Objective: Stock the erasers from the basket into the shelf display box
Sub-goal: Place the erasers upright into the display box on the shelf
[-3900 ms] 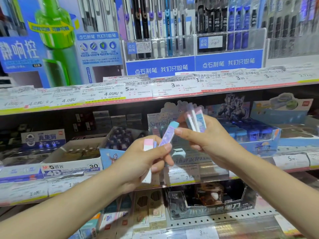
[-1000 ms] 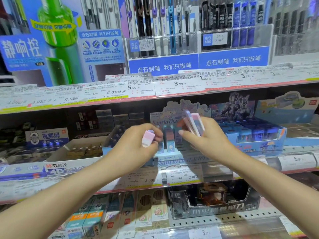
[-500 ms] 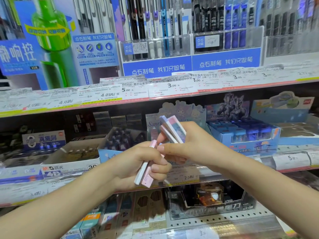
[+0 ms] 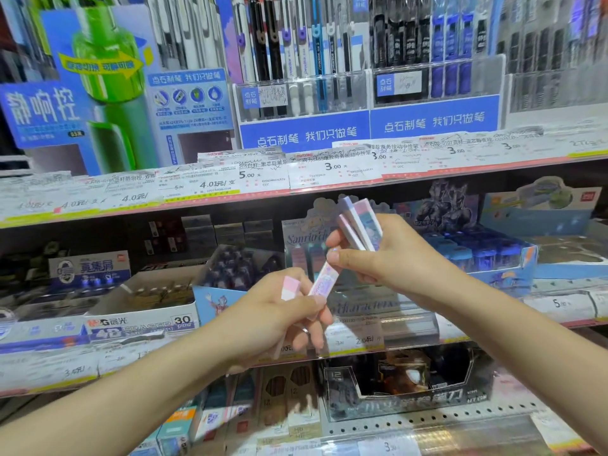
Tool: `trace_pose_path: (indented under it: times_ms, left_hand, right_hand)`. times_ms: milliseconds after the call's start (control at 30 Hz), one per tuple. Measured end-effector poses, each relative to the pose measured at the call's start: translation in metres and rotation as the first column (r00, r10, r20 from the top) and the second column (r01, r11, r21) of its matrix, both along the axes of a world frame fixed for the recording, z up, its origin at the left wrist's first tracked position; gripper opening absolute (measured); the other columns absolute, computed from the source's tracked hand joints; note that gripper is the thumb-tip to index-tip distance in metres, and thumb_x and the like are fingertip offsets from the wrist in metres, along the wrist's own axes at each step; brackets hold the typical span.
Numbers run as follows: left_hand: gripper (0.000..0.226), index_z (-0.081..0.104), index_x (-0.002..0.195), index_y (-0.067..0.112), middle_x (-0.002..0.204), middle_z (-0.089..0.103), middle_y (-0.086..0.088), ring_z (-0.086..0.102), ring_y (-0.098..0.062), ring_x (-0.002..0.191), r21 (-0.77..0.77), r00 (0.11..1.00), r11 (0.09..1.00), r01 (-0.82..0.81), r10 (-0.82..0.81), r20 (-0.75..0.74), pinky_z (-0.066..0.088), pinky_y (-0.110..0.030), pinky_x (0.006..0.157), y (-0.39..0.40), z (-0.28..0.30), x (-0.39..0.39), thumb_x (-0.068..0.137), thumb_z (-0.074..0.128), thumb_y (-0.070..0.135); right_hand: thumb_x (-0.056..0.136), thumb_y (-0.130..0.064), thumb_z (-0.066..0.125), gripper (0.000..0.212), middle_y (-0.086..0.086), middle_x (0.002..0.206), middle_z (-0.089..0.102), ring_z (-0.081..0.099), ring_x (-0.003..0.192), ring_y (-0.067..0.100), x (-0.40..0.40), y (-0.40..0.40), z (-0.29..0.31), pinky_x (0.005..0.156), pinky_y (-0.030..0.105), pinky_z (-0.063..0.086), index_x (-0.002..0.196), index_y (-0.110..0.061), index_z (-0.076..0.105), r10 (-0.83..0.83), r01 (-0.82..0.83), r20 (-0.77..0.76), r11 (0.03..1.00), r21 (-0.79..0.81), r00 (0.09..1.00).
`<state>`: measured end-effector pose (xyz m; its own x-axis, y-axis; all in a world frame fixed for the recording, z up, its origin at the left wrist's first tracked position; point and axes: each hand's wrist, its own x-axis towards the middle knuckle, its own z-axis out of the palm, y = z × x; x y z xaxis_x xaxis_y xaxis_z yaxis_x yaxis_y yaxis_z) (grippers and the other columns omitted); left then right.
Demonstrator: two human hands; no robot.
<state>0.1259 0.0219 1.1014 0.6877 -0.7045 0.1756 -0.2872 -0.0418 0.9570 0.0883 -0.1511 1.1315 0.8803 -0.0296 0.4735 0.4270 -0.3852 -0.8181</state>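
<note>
My left hand [image 4: 276, 311] grips a pink and white eraser [image 4: 290, 287] and the lower end of a lilac-sleeved eraser [image 4: 324, 282]. The thumb and forefinger of my right hand [image 4: 391, 258] pinch that lilac eraser's upper end, while the same hand holds a fan of two or three pastel erasers [image 4: 360, 227] upright. Both hands hover in front of the pastel shelf display box [image 4: 371, 304] on the middle shelf; most of the box is hidden behind them. The basket is out of view.
A white eraser carton [image 4: 141, 311] and a box of dark items [image 4: 237, 268] stand to the left of the display box, a blue box [image 4: 500, 258] to the right. Pen racks [image 4: 302, 93] fill the upper shelf. A black carton [image 4: 408, 386] sits below.
Both hands have pulled back from the display box and met in front of it. One lilac eraser now spans between the two hands. The fan in my right hand has risen slightly.
</note>
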Motion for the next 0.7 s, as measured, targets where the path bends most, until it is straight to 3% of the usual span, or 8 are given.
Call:
trace_pose_path:
  times_ms: [100, 233, 333, 400, 467, 567, 633, 700]
  left_hand:
    - [0.017, 0.046, 0.076, 0.006, 0.072, 0.063, -0.015, 0.05, -0.02, 0.046, -0.069, 0.996, 0.996, -0.054, 0.059, 0.07, 0.033, -0.021, 0.038, -0.003, -0.003, 0.004, 0.093, 0.049, 0.006]
    - [0.014, 0.046, 0.079, 0.003, 0.071, 0.064, -0.012, 0.052, -0.02, 0.049, -0.11, 0.993, 0.991, -0.072, 0.082, 0.085, 0.037, -0.021, 0.041, -0.008, -0.001, 0.002, 0.093, 0.048, 0.006]
    - [0.008, 0.051, 0.086, 0.0, 0.071, 0.065, -0.012, 0.056, -0.017, 0.051, -0.105, 0.988, 0.989, -0.107, 0.117, 0.099, 0.044, -0.022, 0.046, -0.007, 0.002, 0.003, 0.092, 0.05, 0.006]
    - [0.005, 0.053, 0.091, 0.003, 0.073, 0.067, -0.011, 0.06, -0.018, 0.057, -0.064, 0.96, 0.985, -0.158, 0.169, 0.224, 0.05, -0.028, 0.054, -0.002, 0.005, 0.007, 0.089, 0.055, 0.008]
    - [0.008, 0.055, 0.091, 0.011, 0.081, 0.068, -0.004, 0.063, -0.013, 0.068, -0.03, 0.88, 0.976, -0.216, 0.207, 0.427, 0.052, -0.029, 0.064, 0.005, 0.008, 0.014, 0.084, 0.053, 0.009]
    - [0.021, 0.055, 0.095, 0.018, 0.092, 0.061, 0.007, 0.055, -0.004, 0.086, 0.063, 0.615, 0.943, -0.326, 0.161, 0.772, 0.045, -0.023, 0.079, 0.014, 0.014, 0.022, 0.078, 0.047, 0.009]
    - [0.037, 0.056, 0.106, 0.017, 0.106, 0.059, 0.001, 0.053, -0.011, 0.1, 0.14, 0.479, 0.921, -0.365, 0.057, 0.876, 0.042, -0.028, 0.089, 0.015, 0.016, 0.025, 0.071, 0.044, 0.013]
    - [0.048, 0.051, 0.124, 0.016, 0.121, 0.057, -0.003, 0.05, -0.017, 0.113, 0.242, 0.45, 0.89, -0.387, -0.046, 0.892, 0.039, -0.032, 0.098, 0.013, 0.015, 0.03, 0.077, 0.046, 0.014]
  right_hand:
    - [0.075, -0.015, 0.074, 0.021, 0.002, 0.058, 0.054, 0.042, 0.041, 0.008, 0.003, 0.002, -0.009, 0.044, 0.021, 0.036, 0.086, -0.003, 0.061, -0.076, 0.075, 0.057, 0.997, 0.023, 0.995]
    - [0.079, -0.011, 0.069, 0.017, 0.003, 0.058, 0.053, 0.043, 0.044, 0.011, 0.004, 0.007, -0.019, 0.047, 0.026, 0.037, 0.086, 0.0, 0.059, -0.08, 0.073, 0.12, 0.995, 0.062, 0.989]
    - [0.077, -0.011, 0.071, 0.021, -0.004, 0.061, 0.054, 0.045, 0.047, 0.005, 0.007, 0.005, -0.018, 0.053, 0.026, 0.037, 0.093, -0.004, 0.058, -0.163, 0.146, 0.184, 0.984, 0.098, 0.969]
    - [0.077, -0.009, 0.07, 0.019, -0.012, 0.06, 0.054, 0.047, 0.048, 0.0, 0.008, -0.004, -0.011, 0.055, 0.023, 0.037, 0.091, -0.012, 0.059, -0.202, 0.191, 0.237, 0.979, 0.071, 0.95]
    - [0.077, -0.009, 0.069, 0.016, -0.013, 0.067, 0.057, 0.053, 0.058, 0.002, 0.009, -0.013, -0.006, 0.059, 0.024, 0.039, 0.087, -0.017, 0.058, -0.23, 0.247, 0.264, 0.968, -0.035, 0.937]
    - [0.077, -0.011, 0.065, 0.02, -0.002, 0.083, 0.06, 0.056, 0.078, 0.02, 0.018, -0.023, -0.008, 0.064, 0.024, 0.04, 0.095, -0.008, 0.056, -0.315, 0.388, 0.31, 0.898, -0.208, 0.897]
    - [0.081, -0.004, 0.062, 0.021, -0.006, 0.089, 0.057, 0.052, 0.078, 0.0, 0.023, -0.024, -0.009, 0.06, 0.004, 0.037, 0.1, -0.005, 0.053, -0.299, 0.379, 0.307, 0.892, -0.247, 0.903]
    - [0.084, 0.005, 0.057, 0.02, -0.012, 0.087, 0.05, 0.052, 0.069, -0.015, 0.026, -0.021, -0.009, 0.056, -0.007, 0.032, 0.101, -0.002, 0.049, -0.234, 0.291, 0.244, 0.928, -0.233, 0.941]
